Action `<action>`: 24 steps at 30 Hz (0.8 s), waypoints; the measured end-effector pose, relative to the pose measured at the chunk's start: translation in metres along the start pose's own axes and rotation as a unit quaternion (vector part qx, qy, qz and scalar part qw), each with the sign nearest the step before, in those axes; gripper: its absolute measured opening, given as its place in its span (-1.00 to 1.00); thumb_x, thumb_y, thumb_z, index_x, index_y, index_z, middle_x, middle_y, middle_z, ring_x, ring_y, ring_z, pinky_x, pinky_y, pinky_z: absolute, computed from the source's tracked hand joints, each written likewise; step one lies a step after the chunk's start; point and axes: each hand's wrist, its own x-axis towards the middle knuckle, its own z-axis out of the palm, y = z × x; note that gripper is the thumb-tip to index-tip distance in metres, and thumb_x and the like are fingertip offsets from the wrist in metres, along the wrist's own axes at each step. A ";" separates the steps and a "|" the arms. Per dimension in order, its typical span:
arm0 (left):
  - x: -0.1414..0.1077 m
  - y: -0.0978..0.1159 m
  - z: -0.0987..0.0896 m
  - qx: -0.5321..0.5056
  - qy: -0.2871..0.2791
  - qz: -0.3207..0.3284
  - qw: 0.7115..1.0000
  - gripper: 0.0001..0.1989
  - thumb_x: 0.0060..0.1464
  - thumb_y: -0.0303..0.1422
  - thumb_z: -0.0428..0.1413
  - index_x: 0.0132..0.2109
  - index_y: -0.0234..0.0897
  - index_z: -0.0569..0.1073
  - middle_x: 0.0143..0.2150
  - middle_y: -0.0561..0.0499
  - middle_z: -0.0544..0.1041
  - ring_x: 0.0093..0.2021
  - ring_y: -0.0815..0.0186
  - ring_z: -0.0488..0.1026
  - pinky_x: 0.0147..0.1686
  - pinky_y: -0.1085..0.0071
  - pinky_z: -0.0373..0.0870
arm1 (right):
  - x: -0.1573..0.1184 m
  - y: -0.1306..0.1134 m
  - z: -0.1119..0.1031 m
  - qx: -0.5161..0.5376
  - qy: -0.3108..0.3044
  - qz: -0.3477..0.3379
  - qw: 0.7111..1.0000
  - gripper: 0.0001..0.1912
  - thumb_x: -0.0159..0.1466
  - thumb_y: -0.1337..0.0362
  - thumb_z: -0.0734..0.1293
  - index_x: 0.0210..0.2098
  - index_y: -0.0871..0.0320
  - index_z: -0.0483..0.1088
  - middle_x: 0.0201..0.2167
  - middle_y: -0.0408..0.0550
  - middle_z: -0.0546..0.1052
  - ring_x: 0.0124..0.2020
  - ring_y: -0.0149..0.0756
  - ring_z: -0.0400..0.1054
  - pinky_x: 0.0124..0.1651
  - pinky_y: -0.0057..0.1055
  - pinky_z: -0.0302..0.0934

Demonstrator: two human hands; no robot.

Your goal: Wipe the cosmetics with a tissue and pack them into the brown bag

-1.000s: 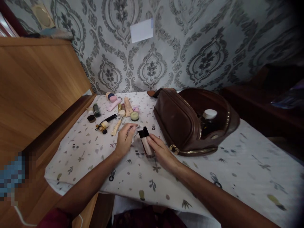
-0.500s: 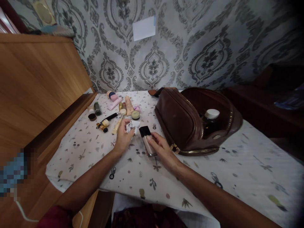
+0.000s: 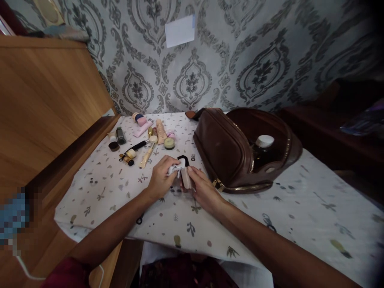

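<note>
In my right hand [image 3: 205,188] is a foundation bottle [image 3: 187,180], beige with a black cap, tilted above the patterned tablecloth [image 3: 114,200]. My left hand [image 3: 162,178] pinches a crumpled white tissue [image 3: 177,167] and presses it against the bottle near its cap. The tissue hides part of the cap. Just beyond my left hand lie a slim cream-coloured tube [image 3: 147,155] and a round jar [image 3: 169,144] with a pale green top. A brown leather bag [image 3: 223,148] lies open to the right of my right hand.
A white-lidded jar [image 3: 265,141] sits inside the bag's opening. Several cosmetics, among them a peach tube [image 3: 161,131], a pink tube [image 3: 143,129] and a dark brush handle [image 3: 138,145], lie toward the back left. A wooden panel [image 3: 54,84] borders the left side.
My left hand has moved right, bringing the tissue from beside the bottle onto its upper part. My right hand still holds the bottle. The view has shifted slightly.
</note>
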 end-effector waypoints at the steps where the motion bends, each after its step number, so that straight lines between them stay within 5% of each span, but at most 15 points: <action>1: -0.001 0.001 0.001 0.003 -0.020 0.013 1.000 -0.79 0.07 -0.51 0.04 -0.16 -0.22 0.49 -0.24 -0.03 0.48 -0.18 0.23 0.43 -0.13 0.36 0.34 | 0.001 -0.001 -0.001 0.005 0.006 -0.001 1.000 -0.47 0.00 -0.16 0.48 -0.27 0.08 0.33 -0.44 -0.19 0.41 -0.42 -0.34 0.32 -0.41 -0.43 0.21; 14: -0.014 0.013 0.005 0.010 -0.136 0.156 0.978 -0.65 0.05 -0.58 0.01 -0.03 -0.24 0.47 -0.18 -0.08 0.40 -0.19 0.25 0.39 -0.20 0.35 0.40 | 0.006 -0.010 -0.006 0.061 0.030 -0.036 0.997 -0.46 -0.12 -0.13 0.56 -0.44 0.14 0.36 -0.57 -0.27 0.37 -0.52 -0.45 0.19 -0.48 -0.51 0.06; 24: -0.015 0.015 0.008 -0.046 -0.152 0.200 0.967 -0.66 0.04 -0.58 0.03 -0.03 -0.26 0.46 -0.16 -0.09 0.39 -0.18 0.26 0.39 -0.20 0.35 0.42 | 0.007 -0.014 -0.005 0.123 0.017 -0.023 0.992 -0.55 -0.13 0.03 0.62 -0.46 0.15 0.40 -0.56 -0.25 0.46 -0.53 -0.45 0.29 -0.48 -0.51 0.15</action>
